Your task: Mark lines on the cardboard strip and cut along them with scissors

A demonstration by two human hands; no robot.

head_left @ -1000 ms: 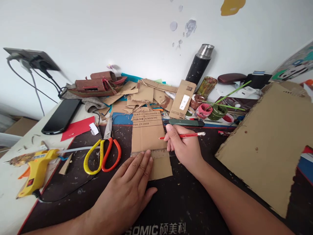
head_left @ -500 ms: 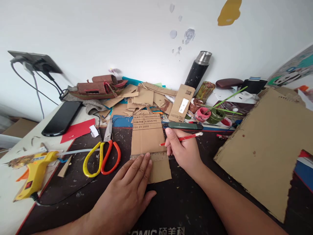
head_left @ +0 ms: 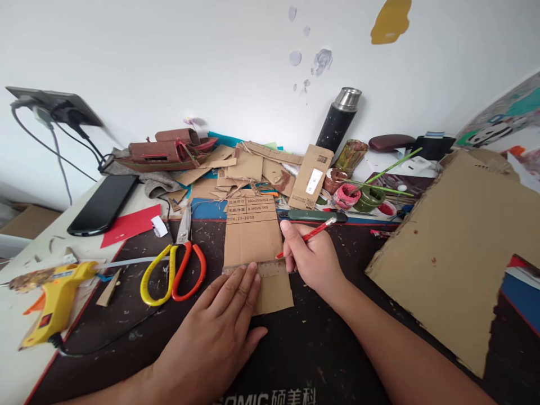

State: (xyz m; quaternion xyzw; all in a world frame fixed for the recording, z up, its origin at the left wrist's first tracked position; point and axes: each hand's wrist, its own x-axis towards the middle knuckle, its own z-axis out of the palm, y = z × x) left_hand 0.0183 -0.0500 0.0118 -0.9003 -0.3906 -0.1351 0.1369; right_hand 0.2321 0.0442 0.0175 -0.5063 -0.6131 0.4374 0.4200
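Observation:
A printed strip of cardboard [head_left: 253, 239] lies on the dark mat in front of me. Across its lower part rests a clear ruler [head_left: 272, 268]. My left hand [head_left: 225, 315] is flat, fingers stretched out, with the fingertips pressing on the ruler and cardboard. My right hand [head_left: 314, 256] is closed round a red pencil [head_left: 316, 229], whose tip is at the ruler's upper edge near the cardboard's right side. Left of the cardboard lie scissors [head_left: 179, 261] with one yellow and one red handle. A green utility knife [head_left: 314, 216] lies just beyond my right hand.
A yellow glue gun [head_left: 63, 298] and a black phone [head_left: 102, 205] lie at left. Cardboard scraps [head_left: 242, 166] and a model boat [head_left: 164, 153] stand at the back. Paint jars [head_left: 348, 196] and a thermos [head_left: 340, 118] are back right. A large cardboard sheet [head_left: 447, 247] is at right.
The pencil tip has moved down to the ruler's edge, and the pencil is tilted more steeply. My left hand stays on the ruler. The whole view has shifted slightly.

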